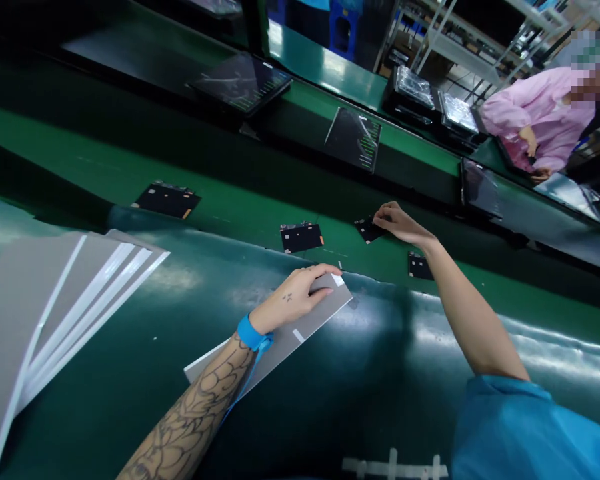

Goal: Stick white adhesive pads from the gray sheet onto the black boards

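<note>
My left hand (300,293), with a blue strap at the wrist, grips the far end of a narrow grey panel (275,360) with white edges. That panel lies on the green work surface, partly under my forearm. My right hand (397,221) reaches over the green belt, its fingers pinched at the edge of a small flat black part (367,230). Nearby on the belt lie similar black parts: one with an orange tab (303,238), one partly behind my right forearm (419,265), and one farther left (166,199).
Fanned grey panels (30,293) with white edges lie at the left. Beyond the belt, dark flat screens (355,139) rest on a raised line. A person in pink (540,113) works at the far right. White tape strips (394,468) mark the near surface.
</note>
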`<state>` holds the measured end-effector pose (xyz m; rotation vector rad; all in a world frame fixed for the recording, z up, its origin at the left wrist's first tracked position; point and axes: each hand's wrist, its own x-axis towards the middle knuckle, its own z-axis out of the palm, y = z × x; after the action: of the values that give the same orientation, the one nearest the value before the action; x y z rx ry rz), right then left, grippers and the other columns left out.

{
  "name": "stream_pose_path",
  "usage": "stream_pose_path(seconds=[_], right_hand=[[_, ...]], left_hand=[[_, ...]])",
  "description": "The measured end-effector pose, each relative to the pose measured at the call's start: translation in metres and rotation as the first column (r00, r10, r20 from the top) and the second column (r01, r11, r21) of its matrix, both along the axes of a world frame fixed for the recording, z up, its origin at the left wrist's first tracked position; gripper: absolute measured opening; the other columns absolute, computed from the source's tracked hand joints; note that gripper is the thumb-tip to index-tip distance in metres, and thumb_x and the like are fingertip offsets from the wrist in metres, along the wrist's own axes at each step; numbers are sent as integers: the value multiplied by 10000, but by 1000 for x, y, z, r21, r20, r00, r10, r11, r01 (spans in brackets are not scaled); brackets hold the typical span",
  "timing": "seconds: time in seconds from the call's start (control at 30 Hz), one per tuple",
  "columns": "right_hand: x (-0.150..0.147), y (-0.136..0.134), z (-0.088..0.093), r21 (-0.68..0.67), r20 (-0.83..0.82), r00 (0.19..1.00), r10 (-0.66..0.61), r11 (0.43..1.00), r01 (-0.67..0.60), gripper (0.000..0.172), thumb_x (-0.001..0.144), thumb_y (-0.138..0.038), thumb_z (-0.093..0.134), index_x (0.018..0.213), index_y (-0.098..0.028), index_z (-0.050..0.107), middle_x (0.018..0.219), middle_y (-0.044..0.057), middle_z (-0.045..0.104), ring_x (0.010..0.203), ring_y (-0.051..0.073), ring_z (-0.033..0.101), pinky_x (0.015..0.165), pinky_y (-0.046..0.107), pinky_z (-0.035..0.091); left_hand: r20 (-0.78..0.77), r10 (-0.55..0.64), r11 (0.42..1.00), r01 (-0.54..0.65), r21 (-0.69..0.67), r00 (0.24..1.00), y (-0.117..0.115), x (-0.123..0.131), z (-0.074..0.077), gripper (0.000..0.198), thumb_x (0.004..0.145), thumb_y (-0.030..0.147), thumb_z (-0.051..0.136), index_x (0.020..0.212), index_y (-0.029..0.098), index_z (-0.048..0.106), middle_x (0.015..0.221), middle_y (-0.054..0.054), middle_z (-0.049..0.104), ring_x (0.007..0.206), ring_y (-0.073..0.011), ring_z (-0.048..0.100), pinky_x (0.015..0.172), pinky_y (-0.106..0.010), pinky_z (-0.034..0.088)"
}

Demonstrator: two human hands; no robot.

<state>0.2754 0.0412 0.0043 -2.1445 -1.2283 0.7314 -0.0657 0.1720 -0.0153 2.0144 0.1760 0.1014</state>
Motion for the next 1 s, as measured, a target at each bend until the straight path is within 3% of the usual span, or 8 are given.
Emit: stream_pose_path(seconds=[0.1,0.3,0.6,0.83,0.93,1.0], right_hand=[[17,8,-7,-87,-4,999,37,996,-37,217,967,-388,700,975,-181,765,1244,99,533,1025,223,592,985,390,548],[18,-1,-14,-125,0,1000,18,992,-18,228,977,-389,694,949,-179,778,1282,101,518,1008,215,591,1008,402,537],[11,-12,-20,-57,-12,999,-44,997,43,231,942,-395,701,907,-176,765,1306,107,513,979,211,589,932,399,571],[9,-16,-26,-10,120,989,-81,997,83,97,927,-269,683,908,-183,724,1213,112,545,1083,248,603,1087,443,514],[0,-20,-24,57,133,974,-183,983,176,102,885,-257,724,936,-182,677,1179,114,557,1033,247,610,1036,442,532],[-20,-23,-21,187,105,948,-301,942,279,149,895,-291,729,960,-195,634,1127,99,576,981,236,611,983,427,547]], left_hand=[[-12,-5,1000,5,-4,1000,1,0,-1,348,1042,266,601,1388,281,641,1405,-69,717,1261,-307,690,1053,-479,576],[-8,-11,1000,11,-26,1000,0,0,-1,340,1045,255,602,1382,281,640,1399,-60,715,1269,-294,685,1112,-501,550],[-9,-16,1000,16,-4,1000,1,0,-1,333,1055,267,594,1385,282,635,1391,-65,717,1234,-296,694,1082,-501,565],[20,-27,1000,26,12,999,1,0,-1,335,1047,263,596,1380,270,636,1413,-72,712,1241,-295,694,1059,-479,571],[18,-21,1000,21,-16,1000,2,0,1,324,1048,272,598,1368,267,642,1405,-69,714,1243,-292,694,1054,-470,569],[16,-3,999,4,-55,1000,3,0,3,322,1049,277,598,1367,271,647,1395,-65,718,1236,-288,696,1034,-454,571]])
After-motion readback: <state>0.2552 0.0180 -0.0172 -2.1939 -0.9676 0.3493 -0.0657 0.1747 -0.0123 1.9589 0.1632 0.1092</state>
